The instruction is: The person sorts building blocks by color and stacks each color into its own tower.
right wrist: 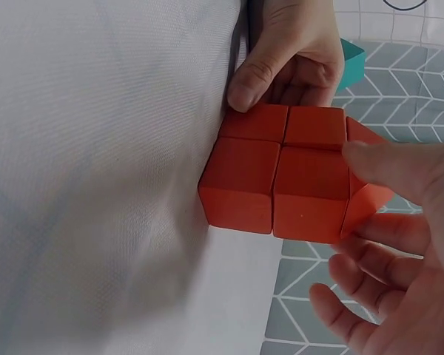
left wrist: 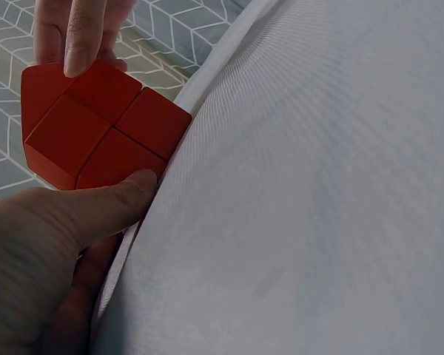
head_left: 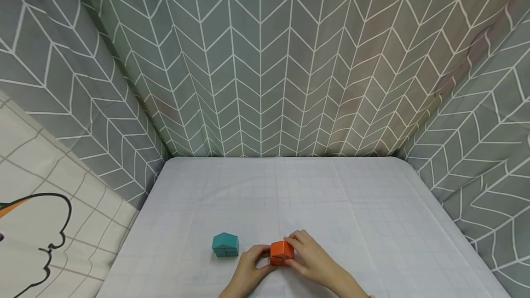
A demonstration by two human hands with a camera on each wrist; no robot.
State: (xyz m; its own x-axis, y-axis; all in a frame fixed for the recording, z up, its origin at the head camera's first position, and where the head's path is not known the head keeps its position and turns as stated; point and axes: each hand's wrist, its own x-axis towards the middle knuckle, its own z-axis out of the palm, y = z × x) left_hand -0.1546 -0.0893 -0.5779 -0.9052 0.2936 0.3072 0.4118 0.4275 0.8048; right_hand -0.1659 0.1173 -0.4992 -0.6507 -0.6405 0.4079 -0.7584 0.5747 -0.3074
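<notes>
A small house-shaped stack of orange-red blocks [head_left: 282,249] stands on the white-covered table, with several blocks below and a peaked roof piece [right wrist: 368,174] on top. My left hand [head_left: 248,266] holds the stack low from the left, its thumb on the front of a lower block in the left wrist view. From the right, my right hand [head_left: 313,260] pinches the upper part between thumb and fingers, the thumb by the seam under the roof piece. Left of my hands stands a similar teal block house [head_left: 225,244], touched by neither hand.
The table [head_left: 331,206] has a pale cloth over it. Grey curtains [head_left: 261,59] with white chevron lines hang behind it and at both sides. A white checked cloth [head_left: 37,238] with a cartoon drawing is at the left.
</notes>
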